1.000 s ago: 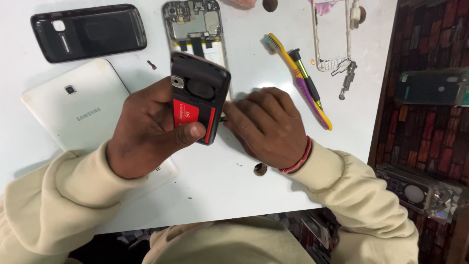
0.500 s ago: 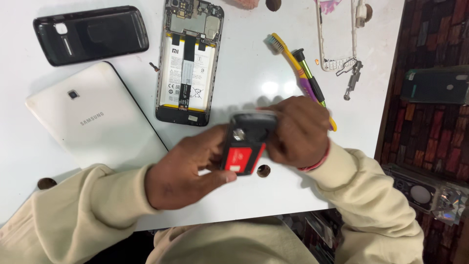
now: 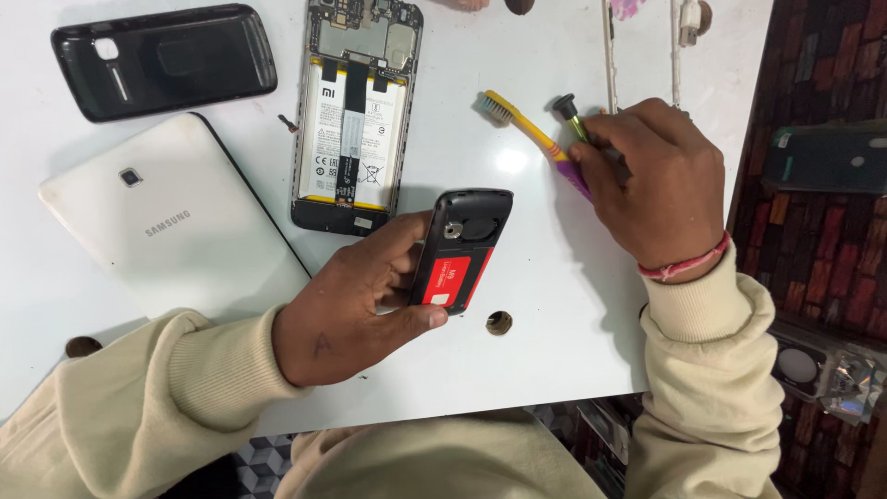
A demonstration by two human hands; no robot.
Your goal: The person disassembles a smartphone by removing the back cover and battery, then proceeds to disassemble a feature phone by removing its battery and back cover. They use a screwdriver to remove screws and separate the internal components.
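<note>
Moved apart since half a second ago: right hand (image 3: 651, 185) gone off the small phone (image 3: 460, 249) to the tools right of the opened phone (image 3: 356, 115), closed over a screwdriver (image 3: 565, 109), shaft hidden under the fingers. Left hand (image 3: 356, 310) gripping the small phone, back open, just below the opened phone. Toothbrush (image 3: 522, 125) tail covered by the right hand. Counted on the white surface (image 3: 517, 379): two phones, one tablet (image 3: 176, 222), one black cover (image 3: 162, 60), one toothbrush. Top-edge bits cut off, unclear.
</note>
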